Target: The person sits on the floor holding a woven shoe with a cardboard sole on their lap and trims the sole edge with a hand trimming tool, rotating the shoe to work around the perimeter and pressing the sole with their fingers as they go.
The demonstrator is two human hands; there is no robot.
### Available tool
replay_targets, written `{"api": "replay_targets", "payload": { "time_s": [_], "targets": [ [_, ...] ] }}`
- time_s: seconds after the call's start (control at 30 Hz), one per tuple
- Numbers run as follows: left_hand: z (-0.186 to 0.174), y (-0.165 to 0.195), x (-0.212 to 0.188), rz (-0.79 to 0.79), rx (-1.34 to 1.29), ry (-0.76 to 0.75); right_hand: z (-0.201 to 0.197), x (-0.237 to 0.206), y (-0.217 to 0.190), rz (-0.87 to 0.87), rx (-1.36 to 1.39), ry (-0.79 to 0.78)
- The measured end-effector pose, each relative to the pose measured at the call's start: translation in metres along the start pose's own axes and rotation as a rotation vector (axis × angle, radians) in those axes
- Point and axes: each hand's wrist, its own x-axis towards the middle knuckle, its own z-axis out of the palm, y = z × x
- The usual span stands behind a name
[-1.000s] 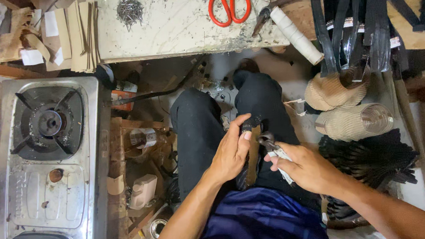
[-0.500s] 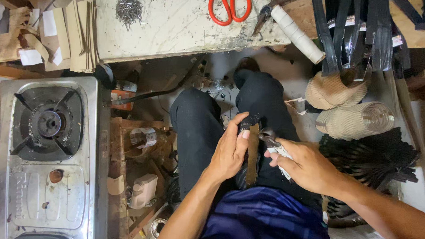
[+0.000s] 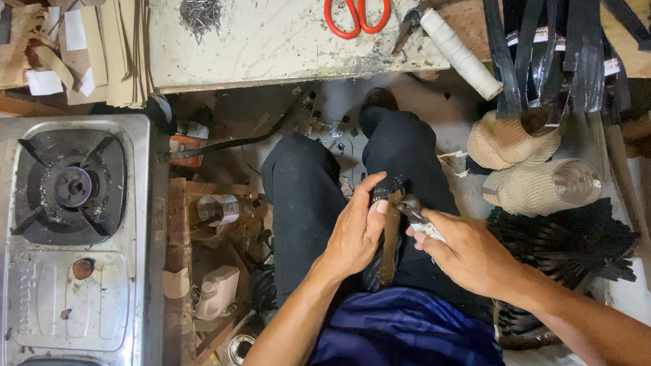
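Left hand (image 3: 356,236) clamps sole (image 3: 389,235) on lap, fingers curled around its edge for steadiness. Right hand (image 3: 472,253) fingers wrapped tight round pliers (image 3: 411,209), nose at sole's tip.

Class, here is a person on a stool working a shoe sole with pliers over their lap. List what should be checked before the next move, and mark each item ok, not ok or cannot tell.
1. Left hand grips the shoe sole firmly: ok.
2. Right hand holds the pliers by the handles: ok.
3. Pliers' tip touches the sole's edge: cannot tell, too small.
4. Left fingertips well away from the pliers' tip: not ok, they lie close.
5. Sole rests steady on the lap: ok.
6. Gas stove burner unlit: ok, no flame shows.
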Motion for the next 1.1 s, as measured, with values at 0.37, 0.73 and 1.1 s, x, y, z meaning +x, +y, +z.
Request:
{"api": "replay_targets", "payload": {
  "time_s": [0.37, 0.73, 1.1],
  "targets": [
    [-0.003, 0.0, -0.002, -0.071, -0.015, -0.02, -0.002, 0.002, -0.011, 0.134, -0.051, -0.052],
    [-0.002, -0.004, 0.001, -0.074, -0.014, -0.008, 0.005, 0.006, 0.005, 0.105, -0.064, -0.049],
    [-0.003, -0.016, 0.01, -0.128, 0.0, 0.003, 0.019, 0.012, 0.034, 0.087, 0.031, -0.064]
  ]
}}
